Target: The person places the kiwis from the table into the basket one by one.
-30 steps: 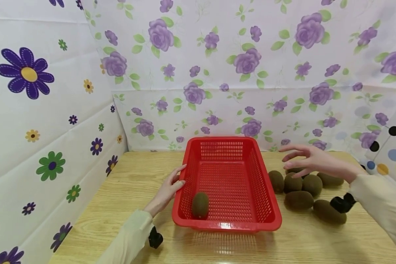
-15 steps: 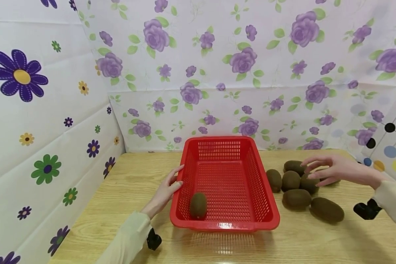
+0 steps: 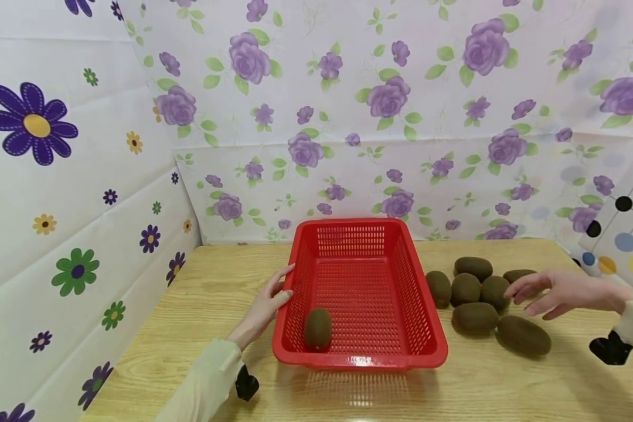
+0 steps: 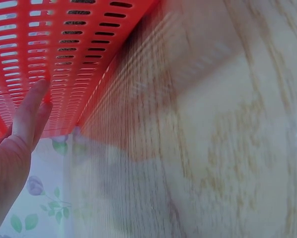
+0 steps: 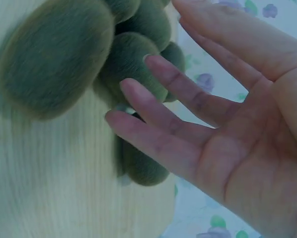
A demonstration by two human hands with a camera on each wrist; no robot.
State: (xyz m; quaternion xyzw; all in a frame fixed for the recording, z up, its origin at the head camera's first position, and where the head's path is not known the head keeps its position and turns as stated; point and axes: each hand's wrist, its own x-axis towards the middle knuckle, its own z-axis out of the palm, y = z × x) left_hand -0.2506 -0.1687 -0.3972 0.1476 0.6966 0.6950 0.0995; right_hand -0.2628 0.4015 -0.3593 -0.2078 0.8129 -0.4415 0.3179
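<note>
A red slotted plastic basket (image 3: pixel 439 349) stands on the table, with one brown kiwi (image 3: pixel 317 329) lying in its near left corner. My left hand (image 3: pixel 261 306) touches the basket's left side with its fingers extended; in the left wrist view the fingers (image 4: pixel 29 109) lie against the outer wall. Right of the basket lies a cluster of several kiwis (image 3: pixel 475 318). Over the right side of that cluster hovers my right hand (image 3: pixel 569 292), fingers spread and slightly bent, holding nothing. One large kiwi (image 5: pixel 56 59) fills the upper left of the right wrist view, apart from the fingers.
The wooden table (image 3: pixel 227 275) ends at a flower-printed cloth (image 3: pixel 316 117) along the back. Another patterned cloth (image 3: pixel 84 205) hangs along the left side, and a dotted one (image 3: pixel 622 240) is at the right.
My right hand has moved rightward from over the back of the kiwi cluster and sunk lower towards its right side. My left hand stays at the basket. The view has shifted slightly.
</note>
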